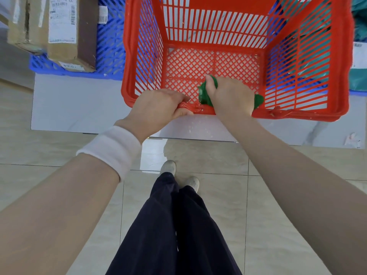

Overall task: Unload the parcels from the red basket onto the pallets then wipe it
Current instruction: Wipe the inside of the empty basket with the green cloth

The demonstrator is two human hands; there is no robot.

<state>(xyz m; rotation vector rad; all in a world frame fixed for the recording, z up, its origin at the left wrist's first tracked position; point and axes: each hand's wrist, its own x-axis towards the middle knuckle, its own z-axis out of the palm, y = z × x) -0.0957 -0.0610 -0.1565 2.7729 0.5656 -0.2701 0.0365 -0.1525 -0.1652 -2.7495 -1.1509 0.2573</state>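
Tan tiled floor (278,195) fills most of the view, with a pale grey slab (79,106) lying on it. The red basket (297,114) sits at the slab's front edge, right of a blue pallet (111,46) that rests on the slab's far left corner. Cardboard parcels (69,36) are stacked on that pallet's left side. They've got white shipping labels and barcodes, but the print is too blurry to read. The sticker on the near end has a few upside-down characters I can't make out. Teal bags (359,22) sit past the basket's right wall, one with a white label, also unreadable.

The left hand (158,106) has its fingers wrapped over the basket's near rim. The right hand (230,96) is down inside by the near wall, fingers curled around a bunched green cloth (204,94) pressed onto the mesh bottom. There's a white wristband (113,149) on the left wrist.
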